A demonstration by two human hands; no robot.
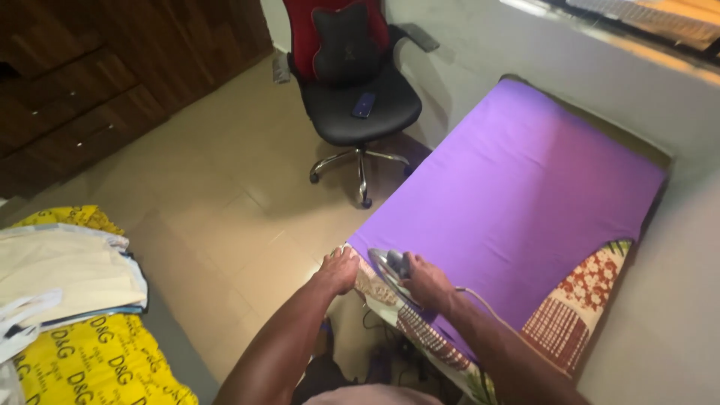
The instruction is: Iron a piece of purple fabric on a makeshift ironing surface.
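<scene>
Right hand (427,281) fingers grasping iron (391,270), nose toward near-left; left hand (339,270) gripping purple cloth (517,195) edge

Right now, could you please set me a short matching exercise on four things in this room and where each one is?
Things:
1. iron
2. phone
3. purple cloth
4. left hand

Places:
A. on the office chair seat
B. at the cloth's near corner
C. under the right hand
D. spread flat over the patterned padding

Pairs: 1-C, 2-A, 3-D, 4-B
</scene>
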